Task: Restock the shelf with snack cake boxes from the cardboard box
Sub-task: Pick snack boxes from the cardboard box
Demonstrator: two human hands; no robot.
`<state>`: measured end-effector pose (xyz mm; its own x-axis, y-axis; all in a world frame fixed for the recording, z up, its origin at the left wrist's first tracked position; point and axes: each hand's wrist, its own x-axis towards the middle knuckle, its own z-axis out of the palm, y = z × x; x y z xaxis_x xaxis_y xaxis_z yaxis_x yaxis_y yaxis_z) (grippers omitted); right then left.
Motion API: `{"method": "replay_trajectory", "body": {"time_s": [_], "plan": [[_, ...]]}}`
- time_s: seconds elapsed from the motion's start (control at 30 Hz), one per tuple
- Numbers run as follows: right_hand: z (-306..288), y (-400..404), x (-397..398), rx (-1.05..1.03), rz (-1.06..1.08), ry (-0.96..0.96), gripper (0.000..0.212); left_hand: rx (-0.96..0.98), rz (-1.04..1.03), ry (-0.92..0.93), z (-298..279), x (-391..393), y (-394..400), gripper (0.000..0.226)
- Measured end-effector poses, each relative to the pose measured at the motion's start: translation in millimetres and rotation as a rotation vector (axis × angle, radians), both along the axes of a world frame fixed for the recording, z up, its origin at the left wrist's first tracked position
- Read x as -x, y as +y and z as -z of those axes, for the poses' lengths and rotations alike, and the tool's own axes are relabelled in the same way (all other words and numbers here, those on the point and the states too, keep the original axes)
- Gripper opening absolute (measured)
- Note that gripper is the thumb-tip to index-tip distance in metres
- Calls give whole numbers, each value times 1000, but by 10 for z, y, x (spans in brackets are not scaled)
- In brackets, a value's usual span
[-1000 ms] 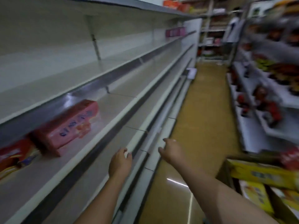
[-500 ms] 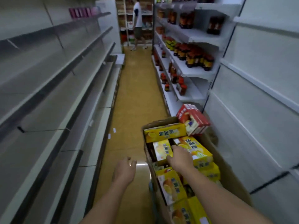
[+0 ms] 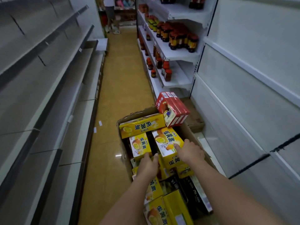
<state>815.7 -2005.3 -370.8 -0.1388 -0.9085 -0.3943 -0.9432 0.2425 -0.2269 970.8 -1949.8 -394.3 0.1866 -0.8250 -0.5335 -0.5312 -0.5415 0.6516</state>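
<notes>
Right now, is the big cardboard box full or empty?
Nearly full. The cardboard box holds many yellow snack cake boxes, with red boxes perched on its far rim.

Both hands are down in the cardboard box (image 3: 123,153) on the aisle floor. Right hand (image 3: 189,151) rests on a yellow snack cake box (image 3: 165,140), left hand (image 3: 148,165) touches a smaller yellow box (image 3: 139,146) at its 9 o'clock. Red boxes (image 3: 172,108) sit tilted at the 1 o'clock corner, jars (image 3: 178,38) shelved beyond.

distant person (image 3: 110,15) cropped, lowest boxes (image 3: 164,211) cut off
</notes>
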Motion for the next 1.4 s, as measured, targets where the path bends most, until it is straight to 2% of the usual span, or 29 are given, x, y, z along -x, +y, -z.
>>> {"method": "replay_trajectory", "body": {"time_s": [0.1, 0.27, 0.4, 0.47, 0.53, 0.57, 0.67, 0.77, 0.9, 1.13, 1.27, 1.4], "plan": [[76, -140, -11, -95, 78, -91, 65, -15, -1, 123, 8, 164, -180, 65], [256, -298, 59, -183, 244, -203, 72, -117, -171, 385, 157, 291, -416, 70], [313, -321, 156, -289, 476, -493, 90, -205, -254, 569, 299, 330, -529, 74], [317, -321, 192, -343, 528, -601, 83, -253, -324, 627, 499, 343, -598, 83], [297, -315, 215, -380, 509, -619, 77, -313, -364, 638, 606, 343, -634, 96], [281, -317, 220, -385, 503, -618, 76, -354, -373, 649, 493, 360, -623, 94], [220, -324, 235, -412, 499, -630, 74, -437, -390, 735, 265, 391, -579, 57], [175, -332, 305, -436, 501, -644, 69, -537, -423, 851, 282, 470, -543, 50], [181, -280, 384, -426, 486, -679, 67, -480, -514, 938, 182, 607, -408, 37], [106, -79, 511, -423, 448, -758, 50, -329, -632, 895, 19, 725, -136, 24], [9, 33, 564, -393, 396, -830, 42, -266, -686, 911, -118, 774, 30, 34], [-155, 149, 570, -321, 353, -876, 52, -154, -741, 951, -294, 814, 184, 40]]}}
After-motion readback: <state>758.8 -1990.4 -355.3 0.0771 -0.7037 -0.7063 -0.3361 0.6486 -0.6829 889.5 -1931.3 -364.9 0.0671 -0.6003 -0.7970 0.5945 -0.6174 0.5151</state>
